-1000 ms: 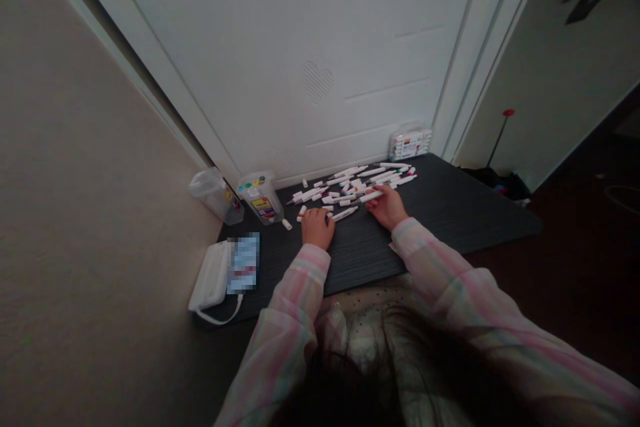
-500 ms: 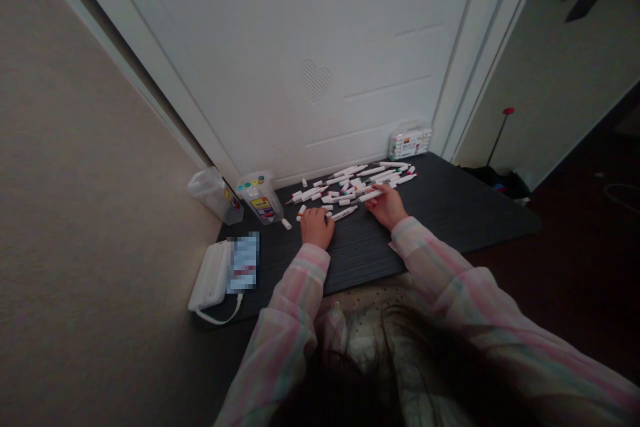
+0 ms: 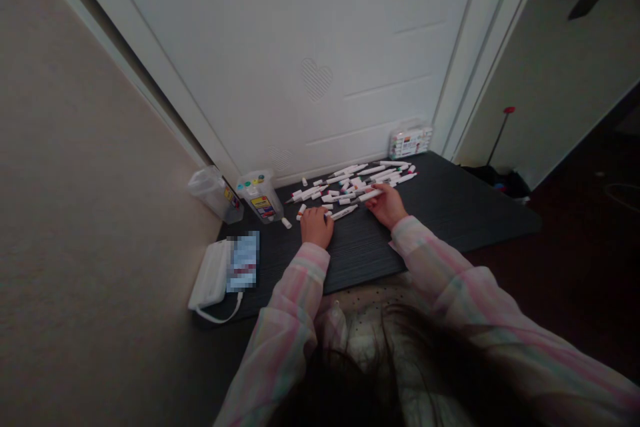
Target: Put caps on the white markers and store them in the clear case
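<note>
Between the thumb and fingers of my right hand (image 3: 387,208) is a white marker (image 3: 369,196), held just over the near edge of the pile and pointing left. My left hand (image 3: 317,227) rests low on the dark table with fingers curled. Its thumb side closes on the end of another white marker (image 3: 345,212), which sticks out to the right; the fingertips are partly hidden. Beyond both hands lies a loose pile of white markers (image 3: 373,171) and caps. An orange-banded cap (image 3: 301,212) is close to my left fingers, and a single cap (image 3: 286,223) lies further left.
A clear holder (image 3: 263,203) with several markers stands left of the pile, beside an empty clear container (image 3: 220,197). A boxed marker set (image 3: 411,141) leans at the back right. A white power bank (image 3: 210,273) with a cable and a phone (image 3: 244,261) lie front left.
Almost nothing differs. Both hands keep their places and grips, and the view has shifted very slightly.
</note>
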The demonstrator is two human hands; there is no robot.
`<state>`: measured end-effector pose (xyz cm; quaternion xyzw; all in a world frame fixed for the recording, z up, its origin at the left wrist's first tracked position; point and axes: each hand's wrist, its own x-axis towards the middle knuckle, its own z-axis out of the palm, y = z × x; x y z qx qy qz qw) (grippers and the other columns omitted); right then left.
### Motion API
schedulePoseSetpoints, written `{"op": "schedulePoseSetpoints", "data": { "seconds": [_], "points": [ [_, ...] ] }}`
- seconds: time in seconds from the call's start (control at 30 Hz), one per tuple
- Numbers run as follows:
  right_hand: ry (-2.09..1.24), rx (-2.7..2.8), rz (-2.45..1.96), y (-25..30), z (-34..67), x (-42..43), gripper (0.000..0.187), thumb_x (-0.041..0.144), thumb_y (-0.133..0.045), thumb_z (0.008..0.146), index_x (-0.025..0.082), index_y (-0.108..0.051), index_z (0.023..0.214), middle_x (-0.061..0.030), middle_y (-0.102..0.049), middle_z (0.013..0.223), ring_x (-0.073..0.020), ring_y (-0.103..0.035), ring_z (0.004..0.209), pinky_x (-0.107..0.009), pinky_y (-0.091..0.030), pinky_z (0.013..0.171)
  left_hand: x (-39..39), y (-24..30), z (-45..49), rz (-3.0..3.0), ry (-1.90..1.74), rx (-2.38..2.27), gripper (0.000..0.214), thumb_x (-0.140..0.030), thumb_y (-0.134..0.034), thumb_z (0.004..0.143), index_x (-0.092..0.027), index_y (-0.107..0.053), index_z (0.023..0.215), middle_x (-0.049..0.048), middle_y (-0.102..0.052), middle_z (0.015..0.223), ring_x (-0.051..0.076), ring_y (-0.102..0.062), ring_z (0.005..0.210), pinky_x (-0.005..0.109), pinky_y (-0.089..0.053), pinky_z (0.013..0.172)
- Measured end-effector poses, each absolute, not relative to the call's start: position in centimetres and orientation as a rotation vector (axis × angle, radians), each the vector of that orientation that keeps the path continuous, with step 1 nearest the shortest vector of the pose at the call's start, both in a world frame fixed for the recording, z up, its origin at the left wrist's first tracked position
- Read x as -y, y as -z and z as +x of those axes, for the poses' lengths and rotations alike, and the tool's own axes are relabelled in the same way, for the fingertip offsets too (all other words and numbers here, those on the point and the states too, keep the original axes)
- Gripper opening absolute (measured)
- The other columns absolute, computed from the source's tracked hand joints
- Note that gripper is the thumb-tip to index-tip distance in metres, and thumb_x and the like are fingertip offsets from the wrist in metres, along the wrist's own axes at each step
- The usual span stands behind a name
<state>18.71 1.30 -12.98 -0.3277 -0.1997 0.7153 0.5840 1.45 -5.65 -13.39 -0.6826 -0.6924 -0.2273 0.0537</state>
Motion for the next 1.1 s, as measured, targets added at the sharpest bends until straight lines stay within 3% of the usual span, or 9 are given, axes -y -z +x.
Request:
{"op": "schedulePoseSetpoints", "data": {
  "seconds": [1.1],
  "points": [
    [-1.667, 0.495, -0.761, 12.94, 18.61, -1.11, 0.021, 0.03, -0.045, 0.085, 0.012, -0.053, 0.094, -0.0011, -0.056, 0.079, -0.0068, -0.052, 0.059, -0.021, -0.045, 0.05, 5.72, 13.24, 1.56, -2.076, 0.673, 2.131, 0.021, -0.023, -0.042, 0.078, -0.017, -0.059, 0.089, 0.0075, -0.06, 0.091, 0.022, -0.048, 0.094, 0.034, -0.036, 0.083]
  ]
}}
